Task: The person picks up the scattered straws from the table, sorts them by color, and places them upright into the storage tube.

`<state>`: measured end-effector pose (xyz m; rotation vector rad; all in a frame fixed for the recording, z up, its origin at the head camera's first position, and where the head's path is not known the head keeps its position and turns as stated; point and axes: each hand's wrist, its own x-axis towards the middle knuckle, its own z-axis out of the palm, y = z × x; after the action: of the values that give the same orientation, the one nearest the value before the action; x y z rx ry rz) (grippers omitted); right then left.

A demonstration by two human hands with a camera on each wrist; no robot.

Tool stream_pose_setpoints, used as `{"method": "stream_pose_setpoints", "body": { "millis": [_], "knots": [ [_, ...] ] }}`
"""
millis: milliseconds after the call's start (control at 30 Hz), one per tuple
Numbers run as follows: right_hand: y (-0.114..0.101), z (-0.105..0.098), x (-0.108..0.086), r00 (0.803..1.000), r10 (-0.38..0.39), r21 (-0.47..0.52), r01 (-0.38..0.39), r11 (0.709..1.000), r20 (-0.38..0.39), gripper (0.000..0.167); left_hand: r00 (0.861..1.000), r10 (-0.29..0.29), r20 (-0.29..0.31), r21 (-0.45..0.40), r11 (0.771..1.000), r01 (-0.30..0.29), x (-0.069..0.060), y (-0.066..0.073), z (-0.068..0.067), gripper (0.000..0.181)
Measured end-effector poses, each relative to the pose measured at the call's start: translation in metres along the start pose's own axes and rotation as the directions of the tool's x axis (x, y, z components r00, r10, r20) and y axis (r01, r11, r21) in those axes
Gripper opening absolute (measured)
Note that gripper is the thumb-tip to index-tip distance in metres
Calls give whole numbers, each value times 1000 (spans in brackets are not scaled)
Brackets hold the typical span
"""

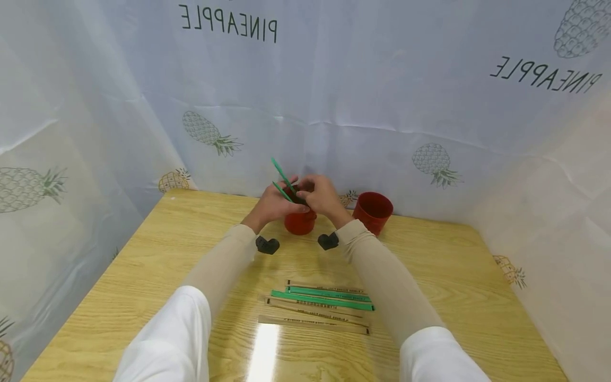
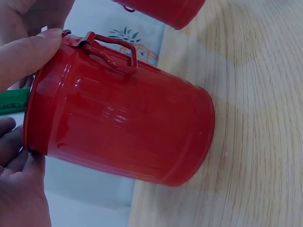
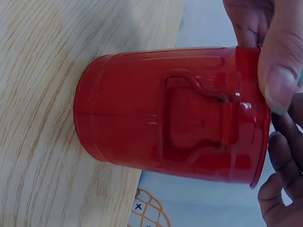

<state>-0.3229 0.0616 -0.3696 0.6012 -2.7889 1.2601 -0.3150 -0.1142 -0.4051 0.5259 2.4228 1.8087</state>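
A small red bucket [image 1: 299,225] with a wire handle stands on the wooden table, slightly tilted in both wrist views. My left hand [image 1: 274,204] grips its rim, the thumb [image 2: 33,56] lying over the edge close to the handle. Two slim green wrapped straws rise from the bucket's mouth: a longer straw [image 1: 280,170] and a shorter straw [image 1: 281,191]. My right hand [image 1: 322,195] is at the mouth, its curled fingers [image 3: 284,161] beside the rim, and seems to pinch the longer straw. The straws' lower ends are hidden inside.
Another red bucket [image 1: 373,212] stands to the right, behind my right forearm. Nearer me lie several wrapped straws in a loose row, green ones [image 1: 324,300] among brown ones [image 1: 315,324]. A white pineapple-print curtain [image 1: 305,90] borders the table's back and sides.
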Motion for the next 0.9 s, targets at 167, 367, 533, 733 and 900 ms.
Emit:
{"method": "stream_pose_setpoints", "body": {
  "millis": [167,367,533,733,900],
  "knots": [
    [6,-6,-5,1000,-17,10,17,1000,-13,17,1000,-11,1,-17,1000,11,-2,0,0,94],
    [15,-14,-19,999,-21,47,22,999,-26,13,1000,-22,9,-33,999,22,-3,1,1,93],
    [21,-23,-40,999,-38,101,41,994,-24,13,1000,-18,2,14,1000,18,-3,1,0,90],
    [28,-35,-69,998,-55,98,54,994,7,10,1000,-26,-5,55,998,26,-2,-1,0,90],
    [35,-45,-94,998,-48,68,46,997,39,7,999,-32,2,51,998,32,1,-2,0,91]
  ]
}}
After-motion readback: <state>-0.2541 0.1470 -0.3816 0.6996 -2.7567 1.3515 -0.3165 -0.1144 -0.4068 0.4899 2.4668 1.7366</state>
